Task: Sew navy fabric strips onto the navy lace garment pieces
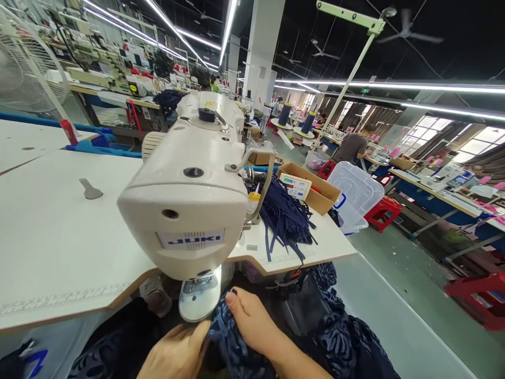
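Observation:
Directly ahead stands a white sewing machine (189, 200), its head toward me and its lit needle area (200, 297) low in the view. Just right of that end, a dark blue patterned fabric (232, 339) is gathered between my hands. My right hand (252, 321) is closed on it, thumb on top. My left hand (175, 352) pinches the fabric's left edge below the machine's end; its lower part runs out of view. More of the patterned fabric (339, 337) lies in folds at the lower right. The needle itself is hidden.
A bundle of navy strips (286, 216) lies on the white table (59, 226), beside a cardboard box (317, 192). A clear plastic bin (355, 189) and red stools (382, 213) stand to the right. A thread stand pole (347, 79) rises behind. A fan (29, 68) is at left.

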### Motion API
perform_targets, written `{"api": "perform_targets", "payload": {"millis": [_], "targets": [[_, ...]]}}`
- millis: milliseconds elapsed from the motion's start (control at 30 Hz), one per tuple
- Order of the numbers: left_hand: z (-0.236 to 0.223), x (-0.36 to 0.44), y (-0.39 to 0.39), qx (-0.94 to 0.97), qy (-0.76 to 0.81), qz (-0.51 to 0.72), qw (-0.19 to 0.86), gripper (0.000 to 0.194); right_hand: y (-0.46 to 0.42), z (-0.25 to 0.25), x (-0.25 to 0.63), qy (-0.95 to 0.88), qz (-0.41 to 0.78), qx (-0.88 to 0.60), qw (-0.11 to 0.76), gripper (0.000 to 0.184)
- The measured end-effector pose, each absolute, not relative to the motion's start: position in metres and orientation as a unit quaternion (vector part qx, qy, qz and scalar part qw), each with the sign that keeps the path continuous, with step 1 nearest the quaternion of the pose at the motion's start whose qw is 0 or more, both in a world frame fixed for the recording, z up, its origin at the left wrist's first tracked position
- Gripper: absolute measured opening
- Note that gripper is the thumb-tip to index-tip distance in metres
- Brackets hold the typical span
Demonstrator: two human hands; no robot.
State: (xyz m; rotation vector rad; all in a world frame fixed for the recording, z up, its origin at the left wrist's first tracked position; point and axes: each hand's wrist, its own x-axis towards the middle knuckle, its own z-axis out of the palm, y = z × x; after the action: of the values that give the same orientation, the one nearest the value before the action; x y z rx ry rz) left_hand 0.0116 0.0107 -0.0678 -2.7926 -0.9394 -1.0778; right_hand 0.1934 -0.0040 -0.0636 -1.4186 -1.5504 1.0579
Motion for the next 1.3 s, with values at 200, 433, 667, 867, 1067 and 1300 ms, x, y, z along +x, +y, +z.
{"api": "perform_targets", "payload": {"millis": [200, 433, 667, 867, 1067, 1300], "targets": [[-0.077, 0.008, 0.002, -0.900, -0.344, -0.265, 0.021, 0.029, 0.002, -0.078, 0.184, -0.733, 0.192, -0.613, 0.222, 0.035], [-0.083, 0.015, -0.002, -0.899, -0.389, -0.193, -0.066, 0.026, 0.010, -0.074, 0.185, -0.671, 0.312, -0.575, 0.348, 0.039], [-0.087, 0.029, -0.013, -0.898, -0.409, -0.088, -0.134, 0.030, -0.009, -0.092, 0.179, -0.725, 0.115, -0.619, 0.279, 0.046], [-0.072, 0.011, -0.010, -0.872, -0.424, -0.156, -0.188, 0.048, -0.009, -0.049, 0.193, -0.793, 0.174, -0.549, 0.197, 0.027], [-0.039, -0.017, -0.003, -0.796, -0.332, -0.221, -0.456, 0.064, -0.015, 0.010, 0.195, -0.873, 0.318, -0.310, 0.204, 0.027], [-0.018, -0.027, 0.018, -0.791, -0.496, -0.338, -0.121, 0.025, 0.009, -0.001, 0.179, -0.779, 0.173, -0.533, 0.280, 0.027]]}}
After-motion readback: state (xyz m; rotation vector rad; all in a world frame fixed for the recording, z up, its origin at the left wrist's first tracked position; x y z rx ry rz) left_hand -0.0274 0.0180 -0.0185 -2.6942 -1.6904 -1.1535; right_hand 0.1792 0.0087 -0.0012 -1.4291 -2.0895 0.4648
